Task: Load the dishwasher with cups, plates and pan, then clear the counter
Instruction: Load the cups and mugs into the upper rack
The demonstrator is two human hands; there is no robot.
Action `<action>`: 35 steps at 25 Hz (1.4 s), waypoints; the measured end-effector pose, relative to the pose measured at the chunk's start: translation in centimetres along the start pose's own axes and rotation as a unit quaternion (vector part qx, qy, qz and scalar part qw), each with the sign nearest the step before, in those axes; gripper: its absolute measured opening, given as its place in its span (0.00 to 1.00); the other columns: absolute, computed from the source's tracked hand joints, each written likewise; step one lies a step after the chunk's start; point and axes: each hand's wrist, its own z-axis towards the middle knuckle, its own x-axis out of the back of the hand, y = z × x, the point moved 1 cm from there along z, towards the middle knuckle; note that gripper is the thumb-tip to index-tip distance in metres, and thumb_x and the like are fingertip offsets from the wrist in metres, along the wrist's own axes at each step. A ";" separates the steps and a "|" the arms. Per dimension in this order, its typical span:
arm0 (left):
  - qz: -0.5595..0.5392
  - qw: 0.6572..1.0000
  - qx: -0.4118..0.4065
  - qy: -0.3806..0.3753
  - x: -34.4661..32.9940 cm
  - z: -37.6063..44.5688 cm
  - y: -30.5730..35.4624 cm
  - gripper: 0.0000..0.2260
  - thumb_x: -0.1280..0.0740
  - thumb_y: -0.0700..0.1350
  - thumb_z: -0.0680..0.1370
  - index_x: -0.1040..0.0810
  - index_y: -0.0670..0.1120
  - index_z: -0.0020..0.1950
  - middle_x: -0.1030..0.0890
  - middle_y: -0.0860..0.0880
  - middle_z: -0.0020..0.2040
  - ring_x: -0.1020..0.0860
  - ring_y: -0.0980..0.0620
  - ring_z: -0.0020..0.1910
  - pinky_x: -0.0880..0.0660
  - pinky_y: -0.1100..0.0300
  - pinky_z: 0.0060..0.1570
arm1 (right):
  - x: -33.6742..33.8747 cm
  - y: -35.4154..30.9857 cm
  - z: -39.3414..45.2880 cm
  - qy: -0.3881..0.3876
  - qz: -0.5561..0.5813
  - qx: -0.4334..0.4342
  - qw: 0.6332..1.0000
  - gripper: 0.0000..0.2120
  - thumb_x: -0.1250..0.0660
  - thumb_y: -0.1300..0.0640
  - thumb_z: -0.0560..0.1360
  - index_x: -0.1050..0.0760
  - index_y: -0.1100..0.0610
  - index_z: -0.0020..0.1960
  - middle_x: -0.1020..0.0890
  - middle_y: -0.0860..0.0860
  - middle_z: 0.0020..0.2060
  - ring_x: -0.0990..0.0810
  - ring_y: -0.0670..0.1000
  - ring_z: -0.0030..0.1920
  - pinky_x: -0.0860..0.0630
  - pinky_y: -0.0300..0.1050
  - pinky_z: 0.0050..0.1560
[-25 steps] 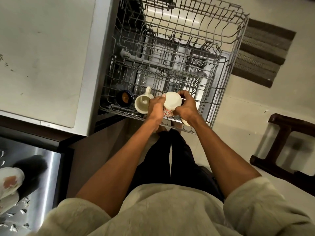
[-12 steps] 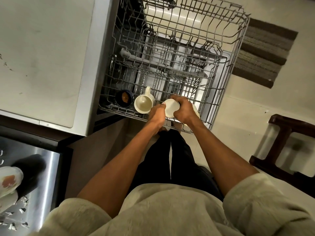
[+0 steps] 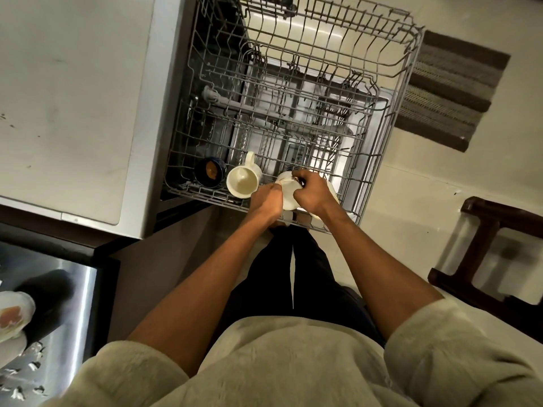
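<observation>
Head view shows the left hand (image 3: 266, 199) and right hand (image 3: 313, 190) both grasping a white cup (image 3: 289, 190) at the near edge of the upper rack (image 3: 390, 118); a cream mug (image 3: 242, 182) sits just beside it, then a dark cup (image 3: 210, 171) further left; the step looks like seating this cup among the tines; next it likely needs tipping mouth-down, then letting go; the tabletop (image 3: 67, 98) lies left.

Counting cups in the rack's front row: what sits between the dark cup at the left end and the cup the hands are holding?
In the head view, one cream mug sits between the dark cup and the held cup.
</observation>
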 end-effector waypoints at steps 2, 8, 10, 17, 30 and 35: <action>0.023 1.000 -0.013 0.003 0.1 0.0 0.0 0.18 0.47 0.47 0.84 0.21 0.41 0.60 0.21 0.42 0.55 0.24 0.44 0.51 0.30 0.55 0.50 | 0.0 0.1 -0.2 -0.008 -0.012 0.000 1.000 0.29 0.36 0.69 0.71 0.28 0.60 0.72 0.20 0.58 0.63 0.22 0.58 0.63 0.26 0.43 0.61; 0.062 0.997 -0.053 0.010 -0.1 0.1 -0.2 0.16 0.46 0.49 0.84 0.21 0.45 0.61 0.20 0.41 0.55 0.23 0.42 0.53 0.25 0.47 0.56 | -0.7 0.4 -1.6 -0.008 -0.028 -0.004 1.000 0.31 0.36 0.66 0.69 0.28 0.57 0.73 0.18 0.59 0.58 0.20 0.61 0.58 0.22 0.50 0.59; 0.084 0.995 -0.052 0.000 -0.1 0.0 -0.2 0.16 0.46 0.48 0.84 0.22 0.44 0.62 0.20 0.40 0.55 0.23 0.42 0.51 0.26 0.49 0.54 | -0.8 0.5 -1.5 -0.021 -0.032 -0.005 0.999 0.32 0.37 0.65 0.68 0.28 0.57 0.73 0.18 0.60 0.56 0.20 0.61 0.55 0.20 0.50 0.55; -0.073 0.981 -0.121 0.129 1.7 -1.0 -0.3 0.14 0.39 0.38 0.82 0.24 0.42 0.67 0.20 0.52 0.51 0.22 0.54 0.43 0.20 0.55 0.51 | -0.5 -2.8 -1.9 0.069 -0.017 0.032 0.997 0.21 0.35 0.69 0.70 0.22 0.63 0.63 0.17 0.59 0.56 0.20 0.58 0.58 0.25 0.42 0.52; 0.002 0.994 0.054 0.098 7.2 4.5 -0.7 0.14 0.41 0.46 0.83 0.21 0.43 0.63 0.19 0.45 0.57 0.24 0.49 0.47 0.34 0.61 0.34 | -7.2 -8.0 4.1 -0.090 0.064 -0.085 0.990 0.14 0.38 0.54 0.82 0.21 0.63 0.58 0.18 0.54 0.50 0.18 0.54 0.51 0.20 0.51 0.59; -0.080 0.990 0.056 0.106 7.4 4.1 -1.0 0.15 0.40 0.51 0.82 0.19 0.44 0.59 0.18 0.45 0.53 0.21 0.47 0.47 0.32 0.60 0.33 | -7.4 -7.8 4.1 -0.066 0.183 -0.126 0.973 0.24 0.36 0.42 0.80 0.29 0.61 0.65 0.20 0.54 0.52 0.21 0.51 0.46 0.22 0.51 0.60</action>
